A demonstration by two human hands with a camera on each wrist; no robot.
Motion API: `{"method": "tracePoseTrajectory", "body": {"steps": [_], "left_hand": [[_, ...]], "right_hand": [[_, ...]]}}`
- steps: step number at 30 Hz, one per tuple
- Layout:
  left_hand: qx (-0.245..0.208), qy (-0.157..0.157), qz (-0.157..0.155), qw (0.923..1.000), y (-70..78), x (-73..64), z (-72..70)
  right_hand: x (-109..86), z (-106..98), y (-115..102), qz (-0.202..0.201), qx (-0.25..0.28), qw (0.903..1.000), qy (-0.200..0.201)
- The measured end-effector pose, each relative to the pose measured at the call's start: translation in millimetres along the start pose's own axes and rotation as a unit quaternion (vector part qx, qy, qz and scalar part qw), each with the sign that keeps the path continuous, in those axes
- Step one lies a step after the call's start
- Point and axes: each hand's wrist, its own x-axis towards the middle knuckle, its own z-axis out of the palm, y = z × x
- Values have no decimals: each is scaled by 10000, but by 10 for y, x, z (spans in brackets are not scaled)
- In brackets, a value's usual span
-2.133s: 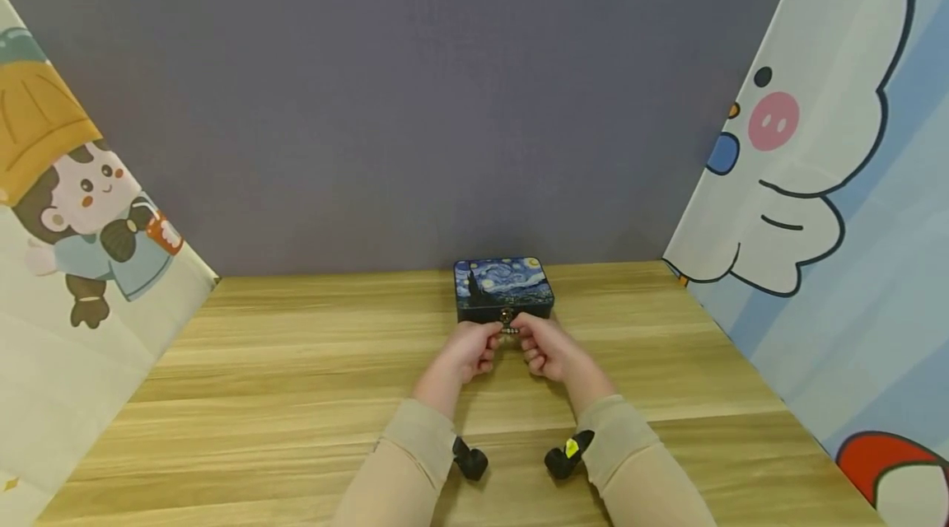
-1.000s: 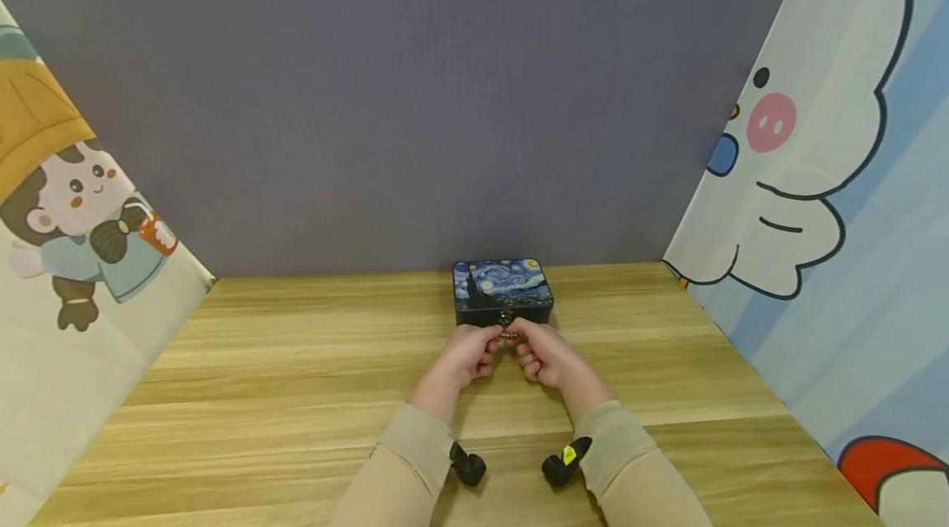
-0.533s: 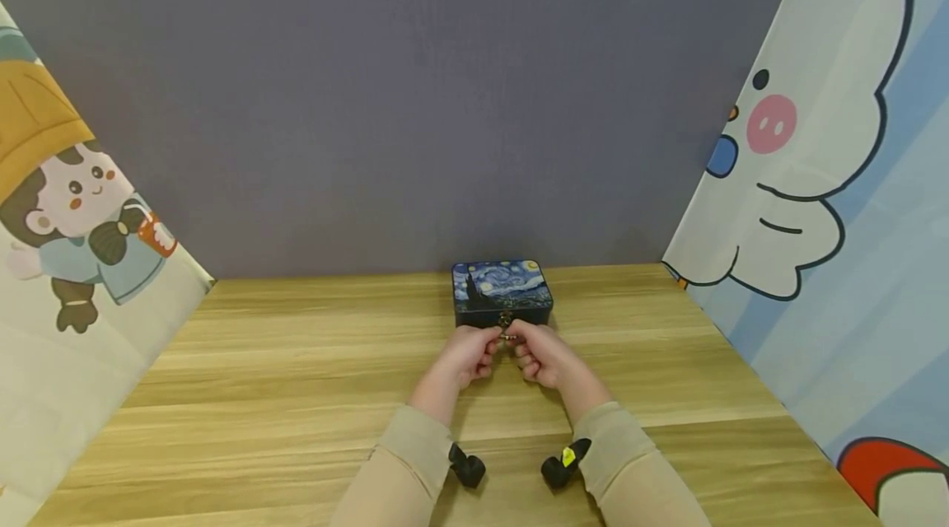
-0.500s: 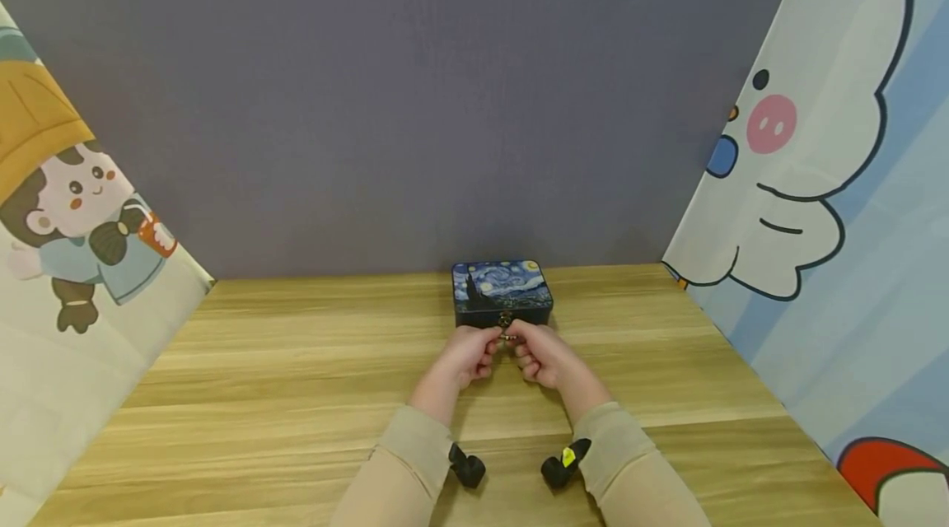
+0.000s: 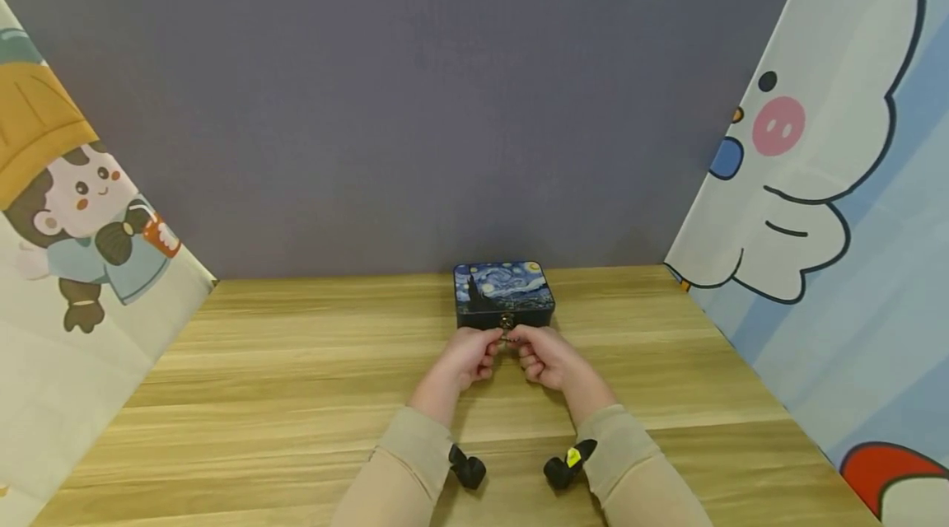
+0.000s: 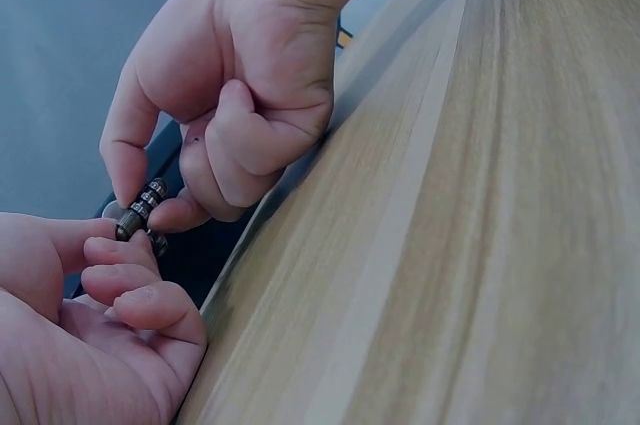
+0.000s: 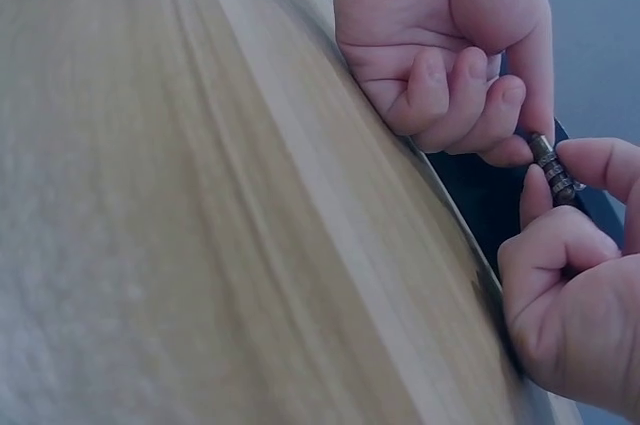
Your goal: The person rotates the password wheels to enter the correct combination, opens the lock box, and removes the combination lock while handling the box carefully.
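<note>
A small dark box (image 5: 504, 288) with a swirling blue night-sky painting on its lid stands closed at the back of the table. On its front is a brass-coloured latch (image 5: 507, 320), and just below it a small bronze combination padlock (image 6: 142, 209) with a row of number dials. My left hand (image 5: 471, 356) pinches one end of the padlock between thumb and index finger. My right hand (image 5: 547, 357) pinches it around the dials from the other side, as the right wrist view shows. The other fingers of both hands are curled. The padlock's shackle is mostly hidden.
The wood-grain table (image 5: 296, 395) reaches back to a grey wall (image 5: 415, 99). Cartoon-printed panels flank it, one on the left (image 5: 67, 362) and one on the right (image 5: 801, 263). A black wrist camera (image 5: 469, 468) sits at the left cuff.
Both hands stay at the padlock. My right fingertips have come slightly lower against the box front, and the dials look turned a little. The box has not moved; the head view shifts slightly.
</note>
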Motion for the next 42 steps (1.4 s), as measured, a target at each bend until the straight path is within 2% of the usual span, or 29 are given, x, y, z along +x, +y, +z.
{"method": "tracePoseTrajectory", "body": {"steps": [12, 17, 27, 33, 42], "left_hand": [[-111, 3, -4, 9999, -48, 36, -16], [-85, -13, -12, 10000, -47, 41, -22], [-144, -53, -69, 9999, -36, 39, -34], [-151, -44, -27, 9999, -39, 64, -32], [-114, -61, -98, 9999, -33, 76, -45]], "right_hand": [[12, -53, 21, 26, 266, 9994, -223], [22, -72, 26, 57, 319, 9993, -165], [13, -91, 8, 239, 413, 9984, -295], [7, -94, -18, 353, 381, 9986, -134], [1, -107, -28, 241, -18, 9995, 207]]}}
